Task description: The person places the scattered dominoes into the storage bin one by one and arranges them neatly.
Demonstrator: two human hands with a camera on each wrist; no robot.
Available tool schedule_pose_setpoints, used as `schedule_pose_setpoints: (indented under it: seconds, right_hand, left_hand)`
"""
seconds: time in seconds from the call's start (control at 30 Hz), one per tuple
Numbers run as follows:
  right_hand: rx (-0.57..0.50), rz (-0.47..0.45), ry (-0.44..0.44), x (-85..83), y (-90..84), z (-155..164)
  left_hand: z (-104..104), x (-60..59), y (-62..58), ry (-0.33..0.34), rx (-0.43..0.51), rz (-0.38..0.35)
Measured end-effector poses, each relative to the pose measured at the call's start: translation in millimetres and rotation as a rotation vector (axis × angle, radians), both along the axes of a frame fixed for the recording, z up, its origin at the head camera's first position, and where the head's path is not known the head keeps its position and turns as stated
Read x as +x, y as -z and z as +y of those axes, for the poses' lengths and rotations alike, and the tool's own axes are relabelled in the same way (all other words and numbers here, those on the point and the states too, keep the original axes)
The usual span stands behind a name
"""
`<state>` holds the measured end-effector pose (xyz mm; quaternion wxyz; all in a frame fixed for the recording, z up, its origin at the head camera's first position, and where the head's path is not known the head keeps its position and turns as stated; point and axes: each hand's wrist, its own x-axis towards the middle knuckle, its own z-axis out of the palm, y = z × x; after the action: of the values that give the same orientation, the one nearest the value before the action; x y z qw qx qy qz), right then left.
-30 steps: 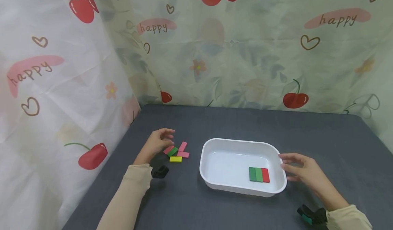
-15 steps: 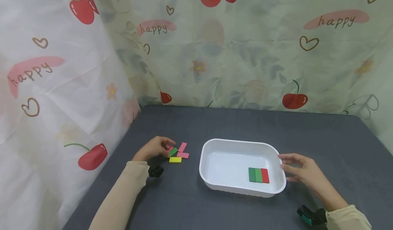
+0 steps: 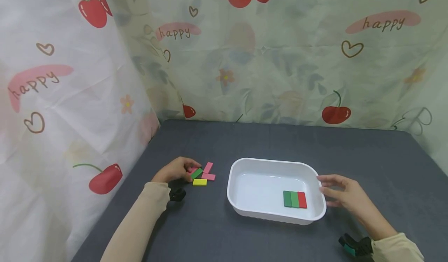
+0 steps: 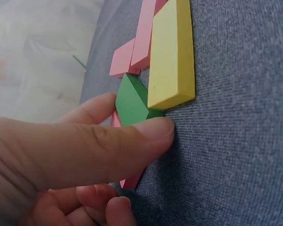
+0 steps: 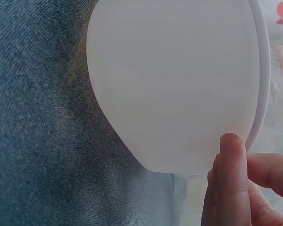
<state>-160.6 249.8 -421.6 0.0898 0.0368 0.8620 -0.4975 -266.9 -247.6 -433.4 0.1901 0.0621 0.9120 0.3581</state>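
Note:
My left hand (image 3: 176,170) pinches a green block (image 3: 197,173) between thumb and index finger on the dark tabletop. In the left wrist view the thumb (image 4: 132,143) covers its near end and a fingertip (image 4: 104,107) meets the far side. A pink block (image 4: 131,181) lies partly hidden under that hand. Beside the green block lie a yellow block (image 3: 200,182) and two pink blocks, one flat (image 3: 209,177) and one slanted (image 3: 208,167). My right hand (image 3: 344,190) rests its fairly straight fingers against the right end of a white tray (image 3: 266,214).
Inside the tray, near its right end, two green blocks (image 3: 291,199) and a red block (image 3: 302,199) lie side by side. Dark cloth covers the tabletop (image 3: 280,141). A printed curtain (image 3: 266,71) hangs behind and at the left.
My left hand has come down and slightly left onto the small blocks, and its thumb and finger have closed on the green one. The right hand and tray stay put.

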Motion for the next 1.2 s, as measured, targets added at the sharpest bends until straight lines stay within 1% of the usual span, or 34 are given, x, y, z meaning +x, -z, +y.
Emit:
schedule_pose_setpoints:
  seconds: [0.37, 0.57, 0.7, 0.8, 0.87, 1.07, 1.2]
  right_hand:
    - [-0.003, -0.001, 0.002, -0.9, 1.5, 1]
    - [-0.022, -0.012, 0.003, -1.0, 1.6, 1]
    - [-0.022, -0.009, 0.0, -0.5, 0.9, 1]
    - [-0.014, -0.011, 0.001, -0.3, 1.0, 0]
    - [-0.012, -0.011, 0.0, -0.1, 1.1, 0]
    - [-0.019, -0.013, 0.001, -0.1, 1.2, 0]
    - [-0.026, -0.009, -0.004, 0.1, 0.5, 0]
  left_hand:
    - [-1, -1.4, 1.0, 0.043, -0.017, 0.006]
    - [0, -0.9, 0.1, 0.009, -0.027, -0.004]
    - [0, 0.1, -0.3, 0.011, -0.045, 0.019]
    - [0, 1.6, -1.2, 0.014, -0.038, 0.041]
    - [0, 2.5, -2.4, 0.001, -0.025, 0.046]
    - [3, 4.5, -8.7, -0.053, 0.024, 0.052]
    - [9, 6.6, -16.6, -0.074, 0.036, 0.065]
